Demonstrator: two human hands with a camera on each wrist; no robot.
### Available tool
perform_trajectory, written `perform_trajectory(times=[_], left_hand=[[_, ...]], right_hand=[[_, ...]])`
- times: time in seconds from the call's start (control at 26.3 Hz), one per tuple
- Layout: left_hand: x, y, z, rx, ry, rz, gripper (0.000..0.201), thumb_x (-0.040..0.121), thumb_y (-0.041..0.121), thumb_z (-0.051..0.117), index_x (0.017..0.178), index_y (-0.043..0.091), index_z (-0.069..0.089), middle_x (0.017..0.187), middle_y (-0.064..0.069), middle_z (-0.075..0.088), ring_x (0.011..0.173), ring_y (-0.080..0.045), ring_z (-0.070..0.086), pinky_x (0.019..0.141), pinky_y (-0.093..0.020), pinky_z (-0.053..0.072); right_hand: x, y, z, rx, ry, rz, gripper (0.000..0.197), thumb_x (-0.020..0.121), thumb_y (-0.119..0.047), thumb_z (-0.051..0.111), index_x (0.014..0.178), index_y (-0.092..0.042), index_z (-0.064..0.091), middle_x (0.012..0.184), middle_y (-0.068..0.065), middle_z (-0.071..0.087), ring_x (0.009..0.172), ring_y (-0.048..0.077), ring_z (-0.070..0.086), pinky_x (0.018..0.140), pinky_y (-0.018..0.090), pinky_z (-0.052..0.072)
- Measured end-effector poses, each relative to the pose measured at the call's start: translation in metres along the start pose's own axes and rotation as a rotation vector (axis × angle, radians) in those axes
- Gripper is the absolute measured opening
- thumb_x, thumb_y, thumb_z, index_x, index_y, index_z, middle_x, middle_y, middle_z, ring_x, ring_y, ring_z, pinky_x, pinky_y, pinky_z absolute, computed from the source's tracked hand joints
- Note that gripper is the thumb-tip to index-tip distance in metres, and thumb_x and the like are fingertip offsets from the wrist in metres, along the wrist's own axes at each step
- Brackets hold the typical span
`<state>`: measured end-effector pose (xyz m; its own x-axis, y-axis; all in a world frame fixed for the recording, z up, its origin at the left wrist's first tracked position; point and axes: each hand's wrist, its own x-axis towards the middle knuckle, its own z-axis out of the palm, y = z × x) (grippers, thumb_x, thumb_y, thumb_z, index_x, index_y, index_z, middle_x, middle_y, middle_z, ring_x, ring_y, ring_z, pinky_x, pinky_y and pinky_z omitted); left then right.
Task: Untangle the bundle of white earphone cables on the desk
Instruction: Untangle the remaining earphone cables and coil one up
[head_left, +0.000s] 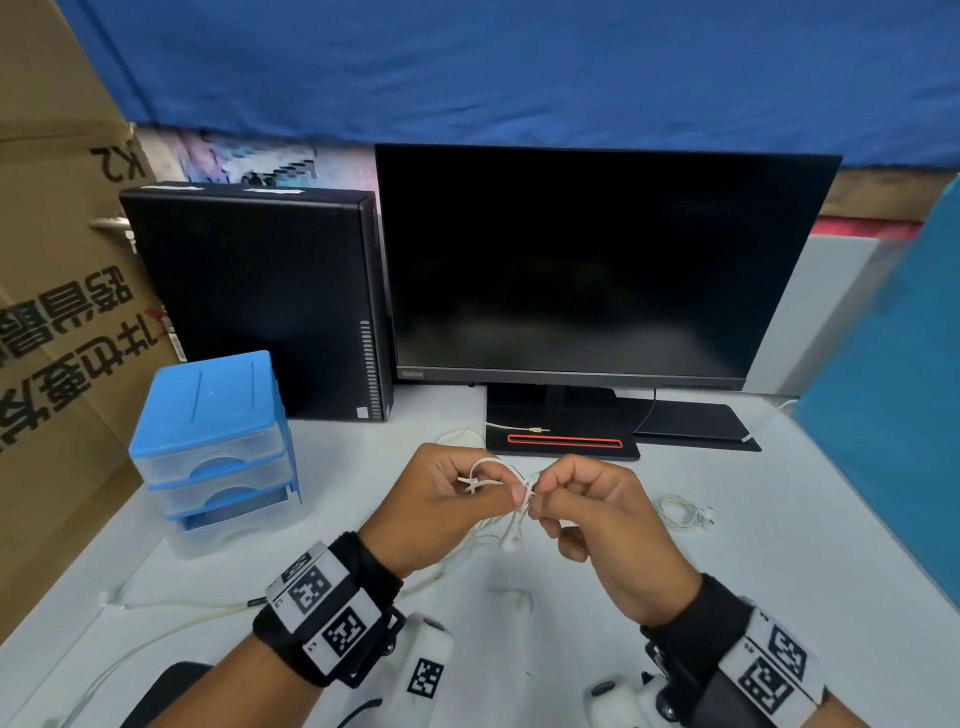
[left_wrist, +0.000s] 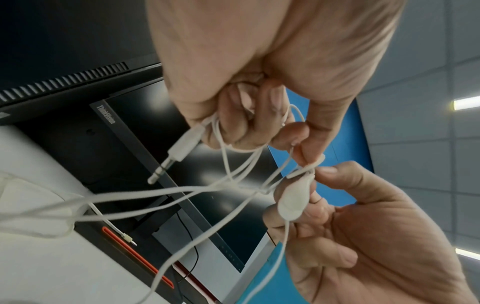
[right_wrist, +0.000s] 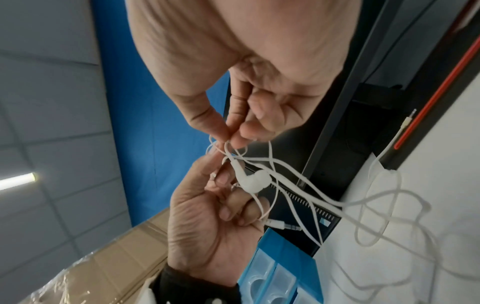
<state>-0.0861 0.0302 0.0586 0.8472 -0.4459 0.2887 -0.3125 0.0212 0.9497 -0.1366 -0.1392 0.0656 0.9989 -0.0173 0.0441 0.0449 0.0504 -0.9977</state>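
Note:
Both my hands hold the tangled white earphone cables (head_left: 511, 486) up above the white desk (head_left: 675, 597). My left hand (head_left: 498, 491) grips several strands in its curled fingers. A jack plug (left_wrist: 179, 150) hangs out of that fist. My right hand (head_left: 540, 499) pinches a strand at the knot (left_wrist: 307, 169) between thumb and forefinger (right_wrist: 230, 138). An earbud (right_wrist: 253, 181) dangles just under the knot, between the hands. Loose cable (head_left: 171, 608) trails down to the left across the desk.
A dark monitor (head_left: 597, 260) stands straight ahead, with another cable's jack (head_left: 535, 430) lying on its base. Left of it are a black computer case (head_left: 249, 296), a blue drawer unit (head_left: 213, 431) and cardboard boxes (head_left: 52, 312). A second earphone coil (head_left: 683, 512) lies to the right.

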Motion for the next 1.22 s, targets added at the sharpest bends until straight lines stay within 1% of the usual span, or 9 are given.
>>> perform_trajectory(times=[0.11, 0.27, 0.34, 0.49, 0.65, 0.84, 0.95, 1.03, 1.22], left_hand=[[-0.001, 0.002, 0.002, 0.053, 0.009, 0.025, 0.009, 0.073, 0.007, 0.067, 0.073, 0.003, 0.075, 0.073, -0.013, 0.07, 0.067, -0.013, 0.06, 0.063, -0.023, 0.048], [-0.001, 0.003, 0.003, 0.145, 0.016, 0.055, 0.021, 0.06, 0.02, 0.059, 0.067, 0.005, 0.072, 0.068, -0.017, 0.066, 0.062, -0.019, 0.056, 0.06, -0.032, 0.047], [-0.002, 0.004, 0.003, 0.138, 0.012, 0.057, 0.016, 0.061, 0.015, 0.061, 0.066, 0.003, 0.071, 0.067, -0.015, 0.066, 0.061, -0.016, 0.056, 0.06, -0.031, 0.047], [-0.002, 0.006, 0.005, 0.094, 0.016, 0.05, 0.017, 0.059, 0.014, 0.063, 0.065, -0.001, 0.07, 0.058, -0.004, 0.062, 0.055, -0.009, 0.052, 0.056, -0.022, 0.044], [-0.007, 0.011, 0.024, -0.154, 0.086, -0.054, 0.006, 0.054, 0.009, 0.061, 0.058, 0.006, 0.063, 0.047, 0.009, 0.051, 0.043, -0.004, 0.041, 0.046, -0.015, 0.035], [-0.009, 0.007, 0.031, -0.382, 0.085, -0.241, 0.01, 0.048, 0.02, 0.062, 0.056, 0.015, 0.063, 0.055, -0.003, 0.034, 0.045, -0.01, 0.025, 0.045, -0.018, 0.027], [-0.008, 0.01, 0.029, -0.361, 0.113, -0.212, 0.006, 0.053, 0.012, 0.059, 0.057, 0.013, 0.062, 0.056, -0.005, 0.035, 0.045, -0.011, 0.026, 0.046, -0.019, 0.025], [-0.005, 0.012, 0.02, -0.423, 0.167, -0.192, 0.008, 0.058, 0.004, 0.053, 0.057, 0.009, 0.058, 0.058, -0.006, 0.033, 0.044, -0.009, 0.025, 0.048, -0.023, 0.017], [0.0, 0.016, -0.001, -0.412, 0.235, -0.151, 0.002, 0.055, 0.015, 0.062, 0.056, 0.014, 0.062, 0.056, -0.003, 0.04, 0.043, -0.009, 0.024, 0.054, -0.032, 0.014]], right_hand=[[-0.001, 0.0, 0.001, 0.007, -0.014, 0.002, 0.006, 0.062, -0.007, 0.06, 0.064, -0.01, 0.065, 0.068, 0.014, 0.059, 0.056, 0.015, 0.047, 0.044, 0.021, 0.031], [-0.005, 0.003, 0.006, -0.161, -0.022, -0.159, 0.01, 0.065, -0.007, 0.062, 0.063, -0.015, 0.066, 0.067, 0.013, 0.063, 0.059, 0.011, 0.051, 0.053, 0.015, 0.042], [-0.006, 0.003, 0.006, -0.232, -0.016, -0.22, 0.008, 0.066, -0.008, 0.063, 0.064, -0.015, 0.066, 0.065, 0.008, 0.064, 0.062, 0.01, 0.053, 0.059, 0.018, 0.047], [-0.008, 0.0, 0.007, -0.301, -0.01, -0.24, 0.005, 0.065, -0.008, 0.062, 0.061, -0.011, 0.061, 0.059, 0.001, 0.057, 0.058, 0.008, 0.049, 0.054, 0.015, 0.041], [-0.007, -0.006, 0.011, -0.084, -0.036, -0.031, 0.01, 0.06, -0.007, 0.055, 0.053, -0.015, 0.052, 0.058, 0.009, 0.044, 0.052, 0.013, 0.036, 0.046, 0.02, 0.028], [-0.011, -0.004, 0.016, 0.109, 0.052, -0.033, 0.015, 0.058, -0.001, 0.054, 0.054, -0.013, 0.045, 0.067, 0.013, 0.045, 0.056, 0.017, 0.037, 0.045, 0.024, 0.028], [-0.009, 0.0, 0.012, 0.084, 0.12, -0.073, 0.016, 0.062, -0.002, 0.055, 0.057, -0.015, 0.048, 0.062, 0.007, 0.047, 0.051, 0.012, 0.037, 0.044, 0.02, 0.029], [-0.004, 0.004, 0.002, -0.039, 0.193, -0.106, 0.018, 0.065, -0.002, 0.056, 0.059, -0.018, 0.052, 0.062, 0.006, 0.046, 0.051, 0.012, 0.035, 0.044, 0.017, 0.031], [-0.01, -0.002, 0.004, -0.151, 0.132, -0.272, 0.014, 0.073, -0.004, 0.064, 0.071, -0.016, 0.071, 0.063, -0.01, 0.06, 0.06, 0.005, 0.051, 0.056, 0.012, 0.041]])
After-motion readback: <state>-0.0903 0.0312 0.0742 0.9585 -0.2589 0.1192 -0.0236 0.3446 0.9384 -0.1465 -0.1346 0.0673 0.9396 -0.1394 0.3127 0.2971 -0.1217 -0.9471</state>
